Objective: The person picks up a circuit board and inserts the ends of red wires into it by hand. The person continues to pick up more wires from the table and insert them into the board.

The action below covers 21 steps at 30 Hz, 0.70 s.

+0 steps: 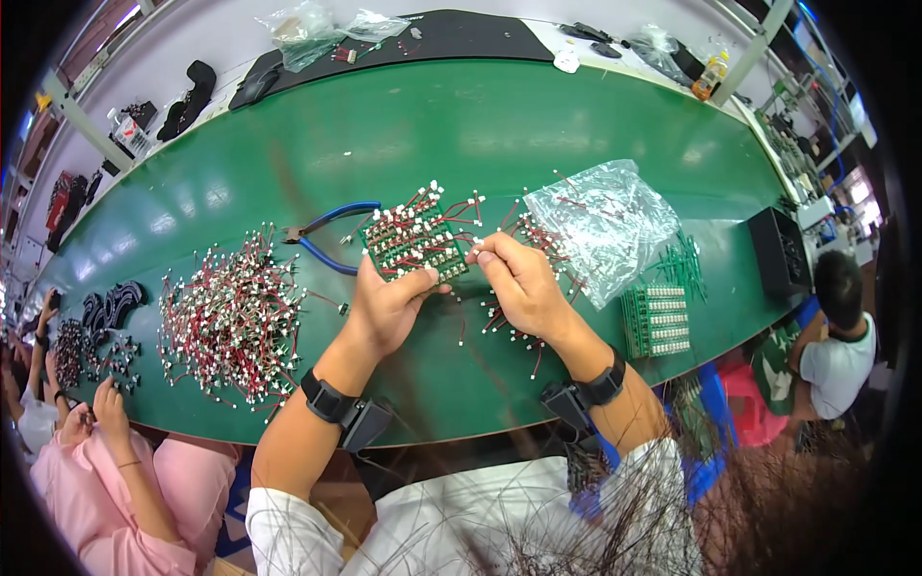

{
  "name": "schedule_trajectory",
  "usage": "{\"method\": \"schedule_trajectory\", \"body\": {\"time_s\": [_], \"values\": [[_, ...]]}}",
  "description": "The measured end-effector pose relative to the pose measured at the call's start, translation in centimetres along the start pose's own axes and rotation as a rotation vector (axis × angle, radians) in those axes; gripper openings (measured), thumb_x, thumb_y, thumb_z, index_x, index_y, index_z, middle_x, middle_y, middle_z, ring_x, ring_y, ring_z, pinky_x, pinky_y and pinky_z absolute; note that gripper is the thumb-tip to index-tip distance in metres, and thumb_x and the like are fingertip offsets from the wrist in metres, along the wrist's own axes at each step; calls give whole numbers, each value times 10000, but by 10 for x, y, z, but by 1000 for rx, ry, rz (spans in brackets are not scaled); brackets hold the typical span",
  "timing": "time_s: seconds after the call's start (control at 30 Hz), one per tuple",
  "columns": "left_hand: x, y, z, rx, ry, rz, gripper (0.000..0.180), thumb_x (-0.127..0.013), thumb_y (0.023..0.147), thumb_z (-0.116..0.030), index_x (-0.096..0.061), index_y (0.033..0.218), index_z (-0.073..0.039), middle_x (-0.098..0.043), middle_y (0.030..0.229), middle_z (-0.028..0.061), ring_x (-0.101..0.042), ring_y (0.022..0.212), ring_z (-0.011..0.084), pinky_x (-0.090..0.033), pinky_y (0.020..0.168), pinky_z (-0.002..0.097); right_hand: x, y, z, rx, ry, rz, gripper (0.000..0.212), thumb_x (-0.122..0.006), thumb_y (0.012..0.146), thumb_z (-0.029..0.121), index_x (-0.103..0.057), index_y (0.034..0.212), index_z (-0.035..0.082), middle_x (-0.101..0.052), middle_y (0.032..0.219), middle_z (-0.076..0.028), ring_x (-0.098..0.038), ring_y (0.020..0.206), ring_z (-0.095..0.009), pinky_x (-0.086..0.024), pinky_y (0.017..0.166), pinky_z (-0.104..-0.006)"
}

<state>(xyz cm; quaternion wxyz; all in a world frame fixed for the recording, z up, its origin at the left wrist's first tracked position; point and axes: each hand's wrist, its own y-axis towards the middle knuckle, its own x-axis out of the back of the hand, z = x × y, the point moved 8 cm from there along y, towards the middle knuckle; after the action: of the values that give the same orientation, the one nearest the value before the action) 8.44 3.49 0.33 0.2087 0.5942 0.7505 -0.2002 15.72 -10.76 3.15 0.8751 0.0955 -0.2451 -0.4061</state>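
**Circuit board in hand at a green workbench**

A green circuit board [415, 240], lined with rows of white connectors and red-and-black leads, sits at the middle of a long green workbench [423, 408], in the grasp of a worker's left hand [382, 307], thumb pressed over its lower edge. The right hand [523, 291] meets the board's right edge, thumb and forefinger pinched together on a small white connector [472, 256].

Just left of the board lie blue-handled pliers [336, 211], their handles toward it. Beyond them spreads a broad heap of wired connectors [233, 317]. Behind the right hand, a clear plastic bag [605, 226] rests beside more loose leads [526, 232]; farther right are a stack of green boards [659, 324], scattered thin green strips [684, 264] and a black bin [776, 252].

At left, a co-worker in pink [110, 504] sits at the same bench; at far right is a person in a white top [840, 360]. A black mat [461, 40] lines the back ledge, near a bottle of yellow liquid [711, 79].
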Motion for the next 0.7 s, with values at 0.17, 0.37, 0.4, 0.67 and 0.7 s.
{"method": "schedule_trajectory", "body": {"time_s": [0.17,0.37,0.4,0.67,0.7], "values": [[6,0,4,-28,-8,-20,405,-574,837,86,-523,1221,-31,-659,1102,100,-650,1011,226,-552,845,395,-3,1,7,-60,-30,-31,97,-547,938,67,-567,946,-28,-619,722,-71,-520,587,-101,-407,540,-277],[-3,1,11,-1,-47,37,504,-514,838,165,-458,1281,-69,-617,1209,86,-629,1078,206,-542,885,367,-1,2,6,-82,-25,-87,96,-587,911,69,-549,917,-19,-612,653,-93,-538,533,-139,-408,517,-291],[-3,0,13,-23,-47,19,510,-509,837,168,-457,1285,-68,-621,1201,85,-630,1080,208,-540,891,366,-3,2,7,-61,-44,-77,98,-596,903,69,-553,922,-16,-611,643,-101,-550,522,-152,-412,509,-297],[-8,-3,16,-125,214,184,564,-564,864,103,-384,1386,-12,-499,1378,90,-547,1189,148,-476,981,310,-3,2,2,10,-138,-123,157,-618,864,57,-581,986,-35,-666,741,-137,-673,617,-223,-512,570,-323],[-9,-4,18,-124,214,184,564,-564,864,103,-384,1386,-12,-499,1378,90,-547,1189,148,-476,981,310,-3,2,2,7,-162,-114,177,-624,855,54,-586,999,-42,-671,757,-141,-686,639,-231,-525,590,-324]]}}
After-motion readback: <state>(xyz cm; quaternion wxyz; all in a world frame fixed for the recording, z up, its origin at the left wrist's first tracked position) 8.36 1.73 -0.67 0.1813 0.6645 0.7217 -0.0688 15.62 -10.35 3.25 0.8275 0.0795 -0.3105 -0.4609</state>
